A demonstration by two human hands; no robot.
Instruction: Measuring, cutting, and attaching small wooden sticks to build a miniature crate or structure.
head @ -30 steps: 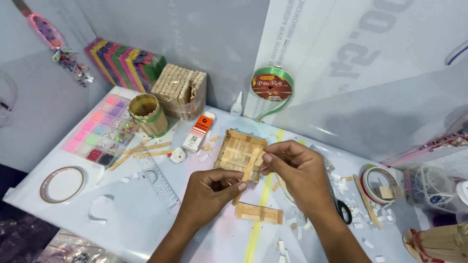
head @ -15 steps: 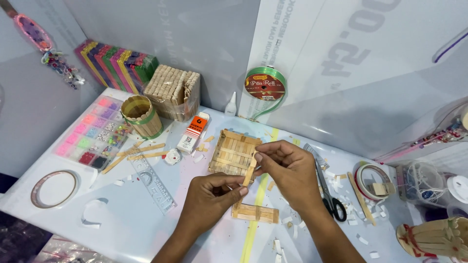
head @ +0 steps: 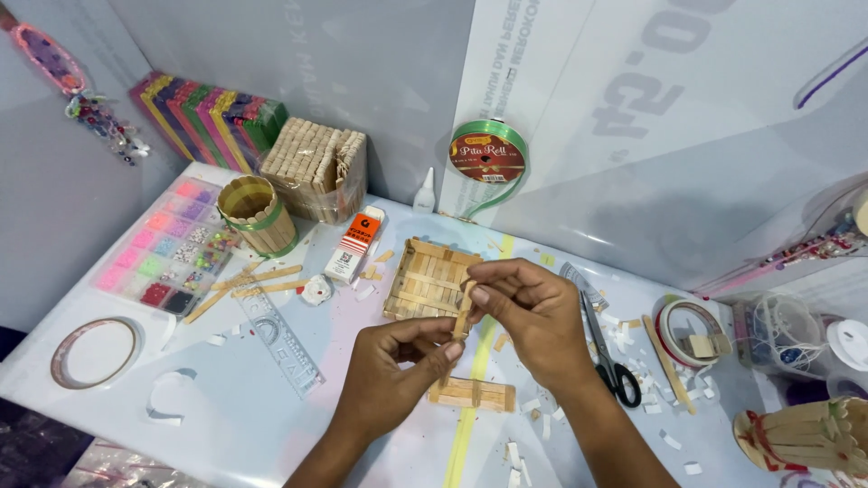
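Left hand: the left hand pinches the lower end of a wooden stick between thumb and fingers, closed narrowly on it.
Right hand: the right hand grips the upper end of the same stick with thumb and fingertips, fingers curled in.
Stick: held nearly upright between both hands, above the surface; its lower end sits at the left fingertips, its upper end under the right thumb.
Square frame: a square stick frame lies flat just behind the hands; the stick's upper end overlaps its right edge in this view, and whether they touch cannot be told.
Small panel: a small stick panel lies flat just below the hands, near the left wrist.
Scissors: scissors lie to the right of the right hand, near the forearm.
Ruler: a clear ruler lies to the left of the left hand, apart from it.
Far left: a bead box and a stick cup stand well apart from the hands.
Back wall: a green ribbon roll hangs above the frame.
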